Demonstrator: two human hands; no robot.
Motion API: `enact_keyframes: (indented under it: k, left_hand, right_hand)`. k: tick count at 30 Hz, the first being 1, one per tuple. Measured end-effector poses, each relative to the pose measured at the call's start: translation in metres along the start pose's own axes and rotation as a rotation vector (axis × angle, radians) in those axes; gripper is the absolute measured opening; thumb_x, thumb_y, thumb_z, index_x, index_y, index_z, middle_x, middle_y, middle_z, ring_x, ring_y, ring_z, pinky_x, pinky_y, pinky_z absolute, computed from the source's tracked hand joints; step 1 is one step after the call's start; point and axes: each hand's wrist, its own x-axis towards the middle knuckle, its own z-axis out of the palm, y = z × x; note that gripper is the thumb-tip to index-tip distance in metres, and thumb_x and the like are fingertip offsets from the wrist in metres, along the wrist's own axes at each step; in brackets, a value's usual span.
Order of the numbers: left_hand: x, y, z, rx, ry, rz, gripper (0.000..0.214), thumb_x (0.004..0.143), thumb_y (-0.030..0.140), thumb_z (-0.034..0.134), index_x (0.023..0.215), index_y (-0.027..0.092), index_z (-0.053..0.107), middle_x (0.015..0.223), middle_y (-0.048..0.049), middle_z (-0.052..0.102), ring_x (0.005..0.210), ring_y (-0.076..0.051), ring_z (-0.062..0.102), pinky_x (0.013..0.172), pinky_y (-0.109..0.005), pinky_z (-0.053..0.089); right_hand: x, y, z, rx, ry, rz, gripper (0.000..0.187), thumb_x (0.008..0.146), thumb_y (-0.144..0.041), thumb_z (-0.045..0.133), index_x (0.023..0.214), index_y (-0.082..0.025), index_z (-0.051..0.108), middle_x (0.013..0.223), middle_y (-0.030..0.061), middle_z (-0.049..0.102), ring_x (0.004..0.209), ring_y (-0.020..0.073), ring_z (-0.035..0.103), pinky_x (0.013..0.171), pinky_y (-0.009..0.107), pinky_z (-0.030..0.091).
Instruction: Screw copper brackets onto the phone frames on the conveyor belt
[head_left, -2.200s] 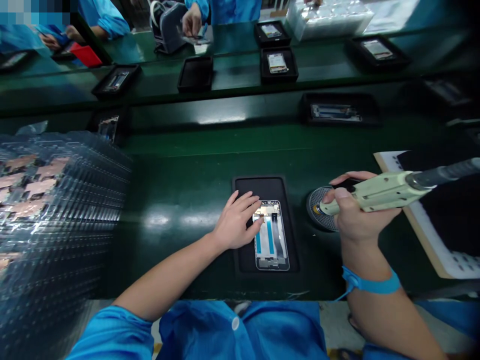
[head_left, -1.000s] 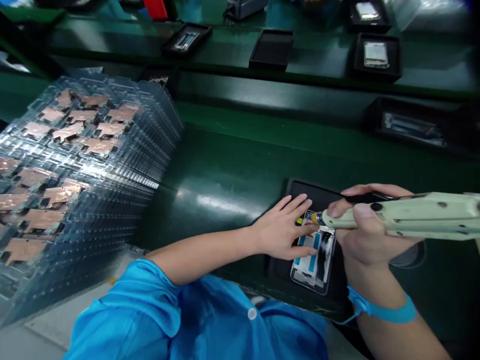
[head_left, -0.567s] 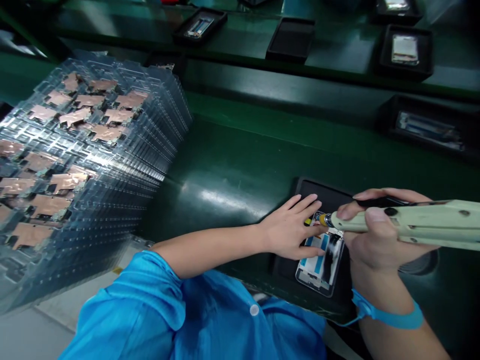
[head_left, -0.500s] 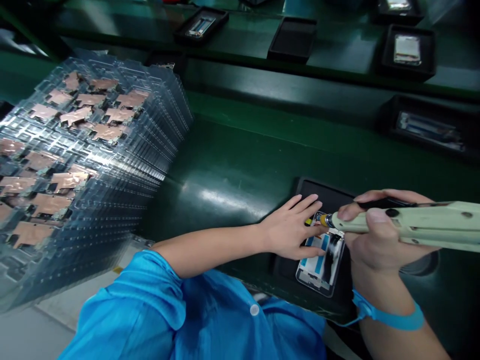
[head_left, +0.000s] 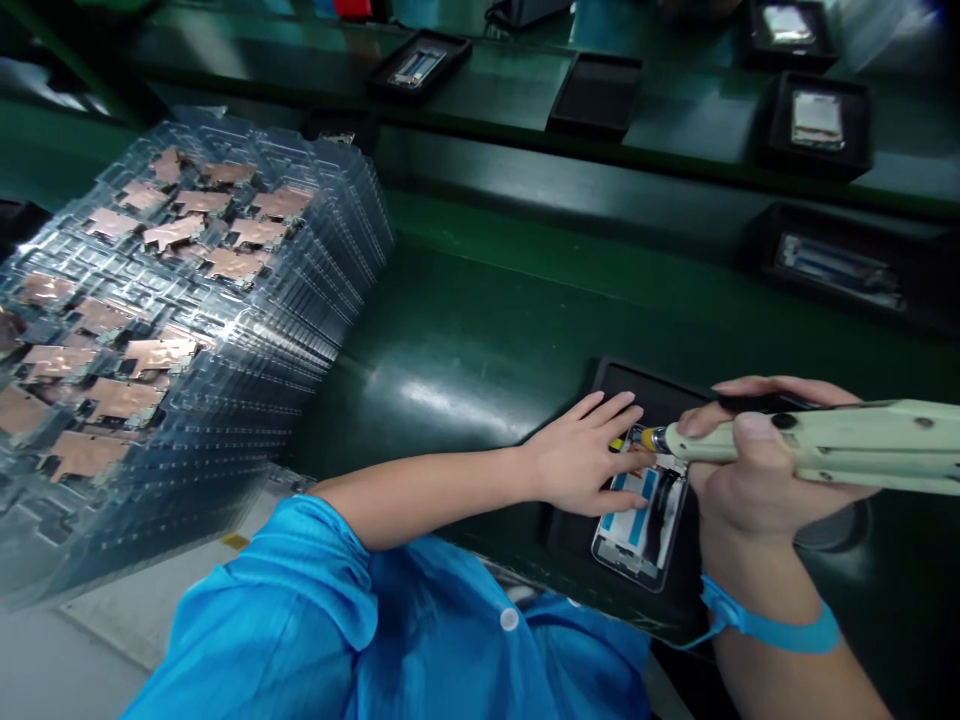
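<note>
An opened phone [head_left: 634,545] with blue strips inside lies in a black tray [head_left: 619,375] near the bench's front edge. My left hand [head_left: 581,455] rests over its upper left part, fingers spread, touching the phone and the tray side. My right hand [head_left: 761,480] is wrapped around a pale green electric screwdriver [head_left: 870,440], which lies almost level. Its yellow-banded tip [head_left: 651,440] meets the phone's upper end beside my left fingers. The exact contact point is too small to make out. A blue wrist strap [head_left: 780,628] circles my right wrist.
At left stands a tall stack of clear plastic trays [head_left: 330,250] bearing several copper-coloured boards [head_left: 124,400]. Another black tray [head_left: 832,265] with a phone part sits at right. More black trays [head_left: 420,68] stand along the raised shelf behind. The green bench [head_left: 465,330] lies between.
The view has shifted slightly, so the tray stack and shelf appear a little right or lower. Both hands and the screwdriver keep nearly the same position on the phone.
</note>
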Motion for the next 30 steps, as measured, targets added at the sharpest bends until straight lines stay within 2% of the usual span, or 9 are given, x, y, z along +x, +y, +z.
enact_keyframes:
  k: [5,9,12,14,18,21,24,27,30]
  left_hand:
    - [-0.011,0.011,-0.011,0.033,-0.027,-0.025,0.066,0.098,0.057,0.059,0.15,0.018,0.051,0.163,-0.0203,0.035,0.157,-0.039,0.022,0.125,-0.057,0.023]
    - [-0.054,0.043,-0.013,0.009,-0.08,0.028,0.09,0.088,0.078,0.057,0.155,0.019,0.043,0.167,-0.0198,0.028,0.155,-0.043,0.022,0.121,-0.068,0.025]
    - [-0.084,0.054,0.0,0.043,-0.104,-0.007,0.079,0.093,0.07,0.057,0.154,0.02,0.045,0.166,-0.0194,0.029,0.155,-0.041,0.025,0.119,-0.069,0.029]
    - [-0.089,0.046,0.008,0.082,-0.071,-0.075,0.067,0.097,0.059,0.056,0.152,0.022,0.047,0.166,-0.0196,0.031,0.155,-0.038,0.028,0.118,-0.066,0.034]
    - [-0.06,-0.01,0.004,0.167,0.052,-0.215,0.06,0.097,0.056,0.062,0.148,0.025,0.054,0.164,-0.019,0.035,0.156,-0.037,0.027,0.119,-0.06,0.037]
    - [-0.018,-0.073,-0.017,0.224,0.157,-0.336,0.05,0.097,0.049,0.065,0.14,0.025,0.062,0.164,-0.015,0.037,0.156,-0.035,0.027,0.123,-0.051,0.036]
    - [0.022,-0.133,-0.041,0.275,0.247,-0.466,0.044,0.1,0.042,0.061,0.139,0.022,0.064,0.162,-0.0139,0.04,0.155,-0.034,0.03,0.124,-0.047,0.036]
    - [0.05,-0.174,-0.061,0.315,0.296,-0.513,0.043,0.102,0.037,0.057,0.141,0.018,0.062,0.159,-0.0159,0.043,0.153,-0.036,0.032,0.124,-0.049,0.037]
    - [0.067,-0.189,-0.07,0.355,0.33,-0.514,0.04,0.101,0.028,0.054,0.137,0.015,0.064,0.156,-0.0174,0.046,0.153,-0.038,0.03,0.125,-0.056,0.031]
  right_hand:
    - [0.024,-0.001,-0.024,-0.048,0.169,-0.167,0.033,0.073,-0.028,0.071,0.102,-0.018,0.06,0.082,0.0006,0.067,0.044,0.014,0.056,0.038,0.026,0.045]
    - [0.037,-0.001,-0.058,-0.203,0.242,-0.115,0.033,0.07,-0.028,0.076,0.098,-0.017,0.063,0.081,0.0021,0.066,0.046,0.0157,0.058,0.041,0.029,0.047]
    - [0.039,0.002,-0.078,-0.29,0.284,-0.033,0.033,0.067,-0.029,0.077,0.095,-0.016,0.065,0.079,0.0038,0.067,0.049,0.0178,0.06,0.047,0.034,0.051]
    - [0.038,0.003,-0.086,-0.327,0.297,-0.006,0.034,0.068,-0.031,0.078,0.095,-0.015,0.065,0.08,0.0049,0.068,0.053,0.0188,0.062,0.051,0.034,0.052]
    - [0.033,0.003,-0.091,-0.382,0.295,0.002,0.039,0.073,-0.037,0.08,0.103,-0.015,0.067,0.082,0.0056,0.07,0.064,0.0214,0.068,0.062,0.037,0.058]
    - [0.027,0.007,-0.092,-0.472,0.279,0.017,0.042,0.078,-0.047,0.077,0.105,-0.016,0.069,0.087,0.0058,0.071,0.075,0.0232,0.07,0.076,0.042,0.061]
    - [0.021,0.018,-0.094,-0.55,0.268,0.035,0.044,0.081,-0.057,0.073,0.096,-0.016,0.071,0.095,0.0085,0.073,0.088,0.0261,0.071,0.09,0.048,0.058]
    - [0.017,0.029,-0.095,-0.6,0.262,0.045,0.049,0.079,-0.063,0.074,0.09,-0.015,0.072,0.092,0.0098,0.073,0.084,0.0258,0.07,0.085,0.043,0.058]
    - [0.013,0.034,-0.091,-0.622,0.24,0.043,0.051,0.081,-0.065,0.073,0.093,-0.016,0.071,0.085,0.0084,0.071,0.072,0.022,0.067,0.069,0.035,0.056]
